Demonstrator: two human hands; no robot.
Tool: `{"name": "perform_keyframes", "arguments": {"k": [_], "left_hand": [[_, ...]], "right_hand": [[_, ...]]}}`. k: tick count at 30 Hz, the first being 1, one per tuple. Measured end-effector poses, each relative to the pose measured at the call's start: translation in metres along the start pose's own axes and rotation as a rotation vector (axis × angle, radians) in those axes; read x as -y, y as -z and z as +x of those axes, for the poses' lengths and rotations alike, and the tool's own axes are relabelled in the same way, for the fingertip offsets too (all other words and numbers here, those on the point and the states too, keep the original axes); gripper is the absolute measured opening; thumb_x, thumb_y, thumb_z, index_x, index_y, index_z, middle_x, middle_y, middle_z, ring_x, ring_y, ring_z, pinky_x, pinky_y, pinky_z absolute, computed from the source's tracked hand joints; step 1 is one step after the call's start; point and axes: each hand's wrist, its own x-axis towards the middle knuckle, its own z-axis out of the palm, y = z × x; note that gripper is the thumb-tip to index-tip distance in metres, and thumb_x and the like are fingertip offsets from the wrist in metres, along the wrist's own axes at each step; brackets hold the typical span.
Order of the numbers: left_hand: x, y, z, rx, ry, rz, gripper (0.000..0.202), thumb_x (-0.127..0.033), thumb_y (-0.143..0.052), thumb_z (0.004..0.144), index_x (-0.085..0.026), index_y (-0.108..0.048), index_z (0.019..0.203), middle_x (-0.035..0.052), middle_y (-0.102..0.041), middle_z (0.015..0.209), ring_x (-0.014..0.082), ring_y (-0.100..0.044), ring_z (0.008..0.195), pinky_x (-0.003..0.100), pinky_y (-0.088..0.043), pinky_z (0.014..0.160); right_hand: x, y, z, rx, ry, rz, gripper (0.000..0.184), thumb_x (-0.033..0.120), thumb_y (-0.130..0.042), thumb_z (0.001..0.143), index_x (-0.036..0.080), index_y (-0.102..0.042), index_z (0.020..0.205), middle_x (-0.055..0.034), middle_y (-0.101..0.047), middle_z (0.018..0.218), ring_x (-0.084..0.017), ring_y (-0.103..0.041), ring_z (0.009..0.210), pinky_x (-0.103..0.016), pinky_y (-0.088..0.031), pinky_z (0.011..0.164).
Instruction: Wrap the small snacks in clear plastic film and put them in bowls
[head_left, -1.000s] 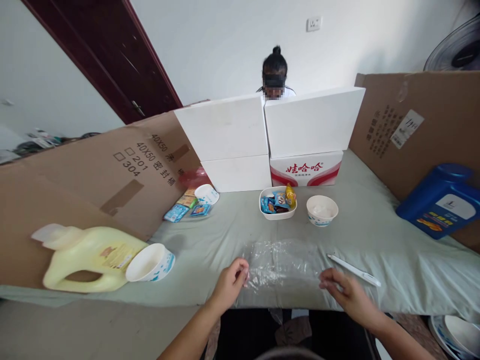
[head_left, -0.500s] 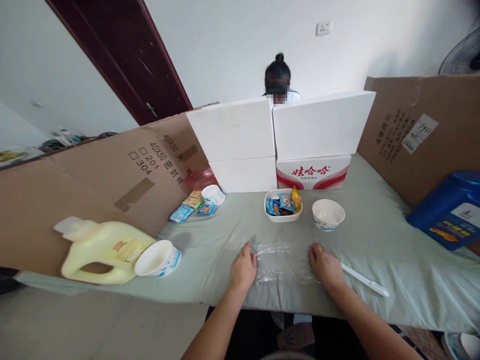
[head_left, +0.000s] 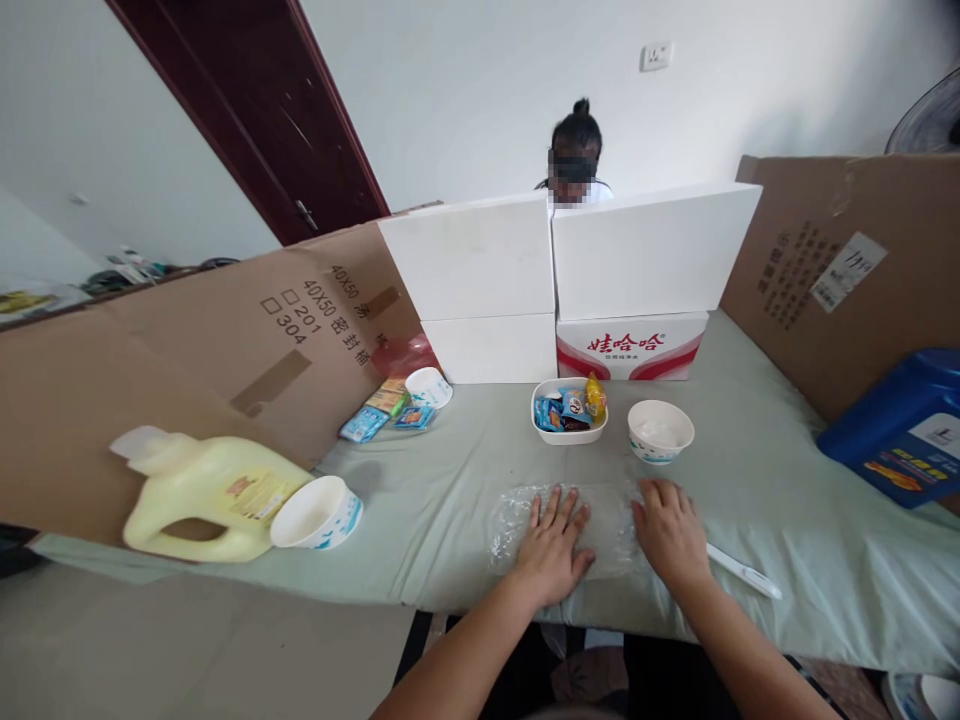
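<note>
1. While the head view takes in the whole plastic sheet (head_left: pixel 611 530), part of it is hidden beneath the left hand (head_left: pixel 553 550), and its clear film makes the edges hard to follow against the green cloth of the worktop (head_left: pixel 442 480).
2. Also in the head view, the right hand (head_left: pixel 670 535) covers the far end of a slim white tool (head_left: pixel 746 572); the blue jug (head_left: pixel 896 430) and the fan (head_left: pixel 926 120) are cut off by the right border, and a person (head_left: pixel 577 140) shows only from the shoulders up behind the white boxes (head_left: pixel 660 250). A red object (head_left: pixel 405 352) in the left corner is too obscured to identify.
3. The sheet is transparent and colourless, roughly rectangular, lying flat with crinkles and bright glints, most plainly along its left side. It is on the near part of the worktop, in front of the snack tray (head_left: pixel 570 437) and the paper bowl (head_left: pixel 656 455), touching neither.
4. The left hand is spread palm down on the sheet, fingers apart, grasping nothing. The right hand is palm down at the sheet's right edge, fingers close together and slightly bent; whether it pinches the film cannot be told.
</note>
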Motion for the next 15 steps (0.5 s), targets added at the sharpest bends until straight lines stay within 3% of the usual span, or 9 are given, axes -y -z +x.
{"name": "perform_keyframes", "arguments": {"k": [2,4,5,9,15], "left_hand": [[0.001,0.000,0.000,0.000,0.003,0.003,0.065,-0.053,-0.037,0.095,-0.027,-0.019,0.151,0.0041,-0.012,0.160,0.0312,-0.002,0.147,0.060,-0.006,0.116],[0.000,0.001,0.001,-0.024,0.006,-0.007,0.065,-0.052,-0.036,0.096,-0.026,-0.017,0.152,0.0043,-0.014,0.160,0.0304,-0.004,0.147,0.059,-0.008,0.116],[0.000,0.002,0.000,-0.037,0.005,-0.015,0.065,-0.052,-0.037,0.095,-0.026,-0.017,0.152,0.0045,-0.016,0.160,0.0297,-0.006,0.147,0.058,-0.009,0.117],[0.018,0.005,-0.010,-0.061,0.066,0.002,0.073,-0.057,-0.048,0.089,-0.025,-0.026,0.150,0.0090,-0.020,0.158,0.0309,-0.014,0.146,0.056,-0.016,0.115],[0.086,0.011,-0.051,-0.124,0.409,0.101,0.061,-0.046,-0.047,0.092,-0.023,-0.034,0.147,0.0119,-0.025,0.156,0.0330,-0.019,0.144,0.057,-0.020,0.113]], "right_hand": [[0.008,-0.004,-0.002,-0.040,0.240,0.051,0.036,0.028,-0.045,0.094,0.016,-0.057,0.125,-0.0135,-0.056,0.133,-0.029,-0.045,0.128,-0.046,-0.031,0.107],[0.018,-0.012,-0.004,0.032,0.436,0.103,0.043,0.031,-0.046,0.092,0.021,-0.052,0.133,-0.0092,-0.050,0.141,-0.028,-0.037,0.135,-0.048,-0.025,0.111],[0.022,-0.017,-0.005,0.087,0.467,0.114,0.047,0.033,-0.046,0.092,0.022,-0.048,0.138,-0.0084,-0.046,0.145,-0.028,-0.034,0.138,-0.050,-0.024,0.112],[0.030,-0.029,-0.010,0.208,0.321,0.096,0.061,0.045,-0.045,0.091,0.021,-0.036,0.146,-0.0096,-0.031,0.153,-0.033,-0.022,0.142,-0.059,-0.018,0.111],[0.031,-0.027,-0.012,0.231,0.200,0.086,0.066,0.053,-0.046,0.089,0.023,-0.036,0.146,-0.0083,-0.027,0.155,-0.039,-0.014,0.143,-0.065,-0.011,0.111]]}}
